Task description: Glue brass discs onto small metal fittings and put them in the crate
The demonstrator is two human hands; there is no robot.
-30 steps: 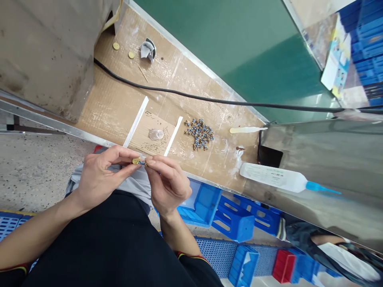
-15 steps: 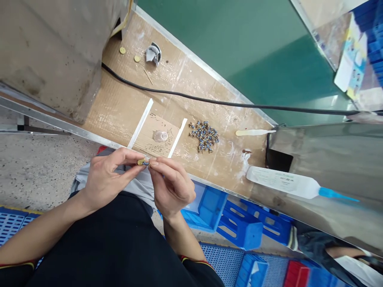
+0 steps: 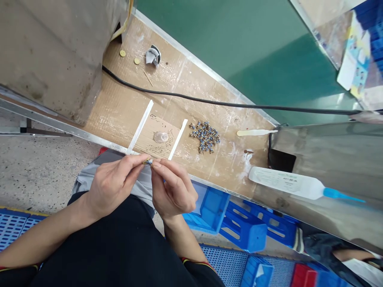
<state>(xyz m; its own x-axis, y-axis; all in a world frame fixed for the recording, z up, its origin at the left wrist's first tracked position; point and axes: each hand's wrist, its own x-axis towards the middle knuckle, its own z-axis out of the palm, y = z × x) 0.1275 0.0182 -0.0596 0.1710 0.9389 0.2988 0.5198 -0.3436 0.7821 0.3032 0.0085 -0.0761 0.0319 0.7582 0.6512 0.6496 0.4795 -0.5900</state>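
Observation:
My left hand (image 3: 112, 187) and my right hand (image 3: 172, 188) meet at the fingertips, both pinching a small brass-and-blue part (image 3: 147, 162). Its shape is mostly hidden by my fingers. Just beyond my hands, a loose heap of similar brass-and-blue parts (image 3: 205, 137) lies on the wooden-toned board (image 3: 119, 107). Nearer my fingertips, a round clear plastic piece (image 3: 160, 137) sits on a cardboard patch (image 3: 152, 133) between two white strips. Small dark specks are scattered around it.
A black cable (image 3: 209, 100) crosses the board. Beyond it stands a green panel (image 3: 239, 44). A white squeeze bottle with a blue nozzle (image 3: 287, 183) rests on a steel surface at right. Blue plastic crates (image 3: 243, 231) sit on the floor below.
The whole scene has drifted slightly right in view. My hands have shifted a little, and both still pinch the small part.

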